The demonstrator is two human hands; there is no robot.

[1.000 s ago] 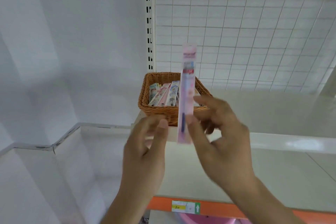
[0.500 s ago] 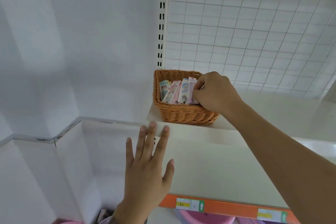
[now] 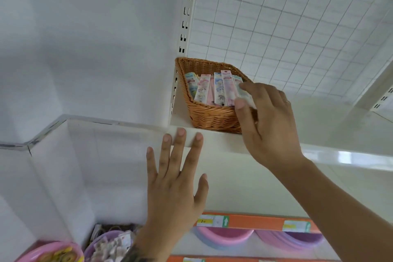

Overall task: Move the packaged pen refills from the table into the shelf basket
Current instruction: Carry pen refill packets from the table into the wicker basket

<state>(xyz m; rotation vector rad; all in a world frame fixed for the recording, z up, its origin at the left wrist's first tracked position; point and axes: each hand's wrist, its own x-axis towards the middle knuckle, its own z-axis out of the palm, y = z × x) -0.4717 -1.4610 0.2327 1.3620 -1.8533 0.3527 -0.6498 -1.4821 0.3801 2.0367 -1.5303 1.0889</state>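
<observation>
On the upper shelf (image 3: 212, 136), the wicker basket (image 3: 209, 116) is holding the refill packs (image 3: 214, 89) upright. My right hand (image 3: 270, 127) is now drawing back, its fingers (image 3: 242, 112) loosely brushing the rightmost pack; half a second ago it was inside. My left hand (image 3: 173, 185) is staying flat, fingers spread.

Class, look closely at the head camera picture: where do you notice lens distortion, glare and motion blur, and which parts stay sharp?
Head view: wide-angle bending curves the wire grid panel and slotted upright; a bright glare streak sits on the shelf edge; the right hand is slightly smeared at its fingertips by the refill packs; the basket and left hand look fairly sharp; lighting is soft and even.
</observation>
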